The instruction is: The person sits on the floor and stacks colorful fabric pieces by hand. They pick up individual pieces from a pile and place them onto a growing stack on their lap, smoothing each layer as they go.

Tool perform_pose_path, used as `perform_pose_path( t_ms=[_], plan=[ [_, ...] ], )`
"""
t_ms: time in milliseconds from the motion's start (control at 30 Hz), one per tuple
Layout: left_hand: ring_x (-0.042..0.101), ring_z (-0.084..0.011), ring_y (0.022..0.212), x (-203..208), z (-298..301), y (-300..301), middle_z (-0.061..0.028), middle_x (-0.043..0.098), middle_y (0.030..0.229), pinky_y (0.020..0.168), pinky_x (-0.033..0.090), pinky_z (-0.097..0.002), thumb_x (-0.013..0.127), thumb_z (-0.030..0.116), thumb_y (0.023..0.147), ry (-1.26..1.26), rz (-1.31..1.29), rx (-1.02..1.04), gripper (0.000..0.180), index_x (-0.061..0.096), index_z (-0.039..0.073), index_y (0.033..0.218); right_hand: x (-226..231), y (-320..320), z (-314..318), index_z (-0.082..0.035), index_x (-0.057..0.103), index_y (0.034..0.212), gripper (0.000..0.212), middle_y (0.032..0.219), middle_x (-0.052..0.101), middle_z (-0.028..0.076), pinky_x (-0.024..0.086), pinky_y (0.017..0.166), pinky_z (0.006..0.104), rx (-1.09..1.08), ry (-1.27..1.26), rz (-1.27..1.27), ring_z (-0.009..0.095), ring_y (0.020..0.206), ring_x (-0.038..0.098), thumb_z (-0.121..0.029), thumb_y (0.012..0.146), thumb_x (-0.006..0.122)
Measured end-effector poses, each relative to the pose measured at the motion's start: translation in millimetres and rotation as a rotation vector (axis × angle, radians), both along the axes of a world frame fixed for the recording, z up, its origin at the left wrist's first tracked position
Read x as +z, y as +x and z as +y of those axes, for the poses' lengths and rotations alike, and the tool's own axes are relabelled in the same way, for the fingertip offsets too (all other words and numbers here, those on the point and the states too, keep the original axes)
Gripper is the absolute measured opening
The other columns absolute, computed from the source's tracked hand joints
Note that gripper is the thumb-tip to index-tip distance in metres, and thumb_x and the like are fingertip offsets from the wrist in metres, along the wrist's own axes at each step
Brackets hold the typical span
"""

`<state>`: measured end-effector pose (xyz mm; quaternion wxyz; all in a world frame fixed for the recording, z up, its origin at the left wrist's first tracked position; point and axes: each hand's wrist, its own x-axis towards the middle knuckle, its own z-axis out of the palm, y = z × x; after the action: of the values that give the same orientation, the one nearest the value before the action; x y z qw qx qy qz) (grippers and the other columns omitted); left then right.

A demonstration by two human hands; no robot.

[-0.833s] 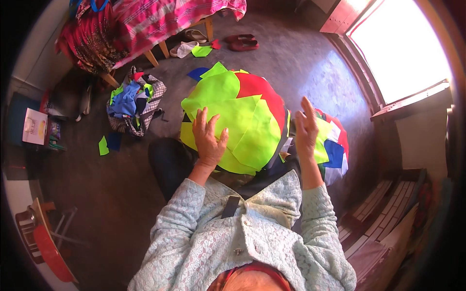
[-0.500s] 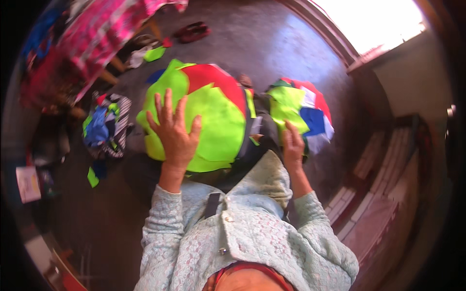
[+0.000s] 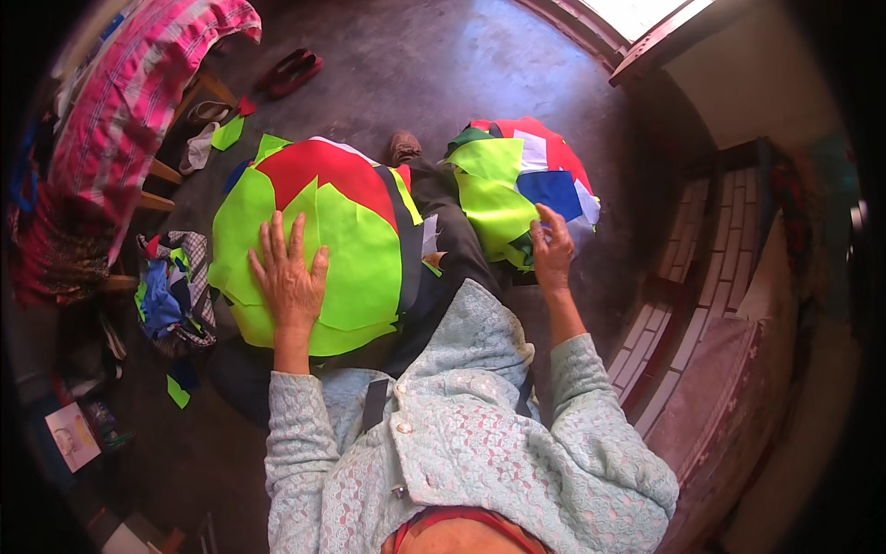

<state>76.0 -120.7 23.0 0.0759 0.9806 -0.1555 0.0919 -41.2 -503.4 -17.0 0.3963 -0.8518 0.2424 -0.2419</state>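
My left hand (image 3: 293, 282) lies flat with spread fingers on a large rounded heap of cloth pieces, over its neon yellow-green cloth pieces (image 3: 360, 258). A red cloth piece (image 3: 355, 180) shows at the heap's far side, and dark cloth runs down its right edge. To the right is a smaller heap with a neon yellow-green piece (image 3: 487, 189), a blue piece (image 3: 551, 191), and red and white pieces. My right hand (image 3: 554, 251) is at this heap's near right edge, fingers loosely bent and apart, with nothing visible in them. Whether its fingertips touch the cloth I cannot tell.
A patterned bundle of cloth scraps (image 3: 171, 291) lies on the floor at left, near a loose green scrap (image 3: 177, 391). Farther back are a dark red shoe (image 3: 291, 74) and a pink checked cloth (image 3: 138, 120) over wooden legs. A slatted bench (image 3: 688, 286) stands at right.
My left hand has come down flat onto the green cloth. My right hand has drawn back from the smaller heap's green piece to its right edge. The whole view has shifted.
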Motion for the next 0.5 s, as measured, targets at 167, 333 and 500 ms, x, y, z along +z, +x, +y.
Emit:
perform_pose_path(
  t_ms=[167, 333, 500],
  plan=[
    [0.023, -0.0289, 0.144, -2, 0, 2, -0.0052, 0.026, 0.156, 0.112, 0.016, -0.0585, 0.050, 0.045, 0.092, 0.004, -0.003, 0.009, 0.059, 0.038, 0.024, 0.146, -10, 17, -26, -0.007, 0.064, 0.114, 0.033, 0.112, 0.064, 0.013, 0.045, 0.093, 0.0403, -0.025, -0.369, 0.197, 0.033, 0.106, 0.057, -0.018, 0.084, 0.069],
    [0.025, -0.0300, 0.143, -1, -1, 2, -0.0060, 0.027, 0.155, 0.112, 0.018, -0.0595, 0.051, 0.046, 0.092, 0.000, -0.014, -0.001, 0.059, 0.039, 0.023, 0.145, -38, 29, -27, -0.012, 0.066, 0.106, 0.034, 0.102, 0.060, 0.010, 0.046, 0.084, 0.0418, -0.061, -0.519, 0.313, 0.031, 0.098, 0.055, -0.030, 0.079, 0.074],
    [0.026, -0.0312, 0.142, -1, -1, 1, -0.0073, 0.028, 0.155, 0.112, 0.018, -0.0599, 0.051, 0.046, 0.091, -0.022, -0.018, -0.008, 0.059, 0.040, 0.022, 0.144, -41, 36, -35, -0.013, 0.064, 0.089, 0.023, 0.095, 0.059, 0.006, 0.046, 0.081, 0.0433, -0.089, -0.437, 0.403, 0.029, 0.098, 0.055, -0.025, 0.075, 0.076]
  ],
)
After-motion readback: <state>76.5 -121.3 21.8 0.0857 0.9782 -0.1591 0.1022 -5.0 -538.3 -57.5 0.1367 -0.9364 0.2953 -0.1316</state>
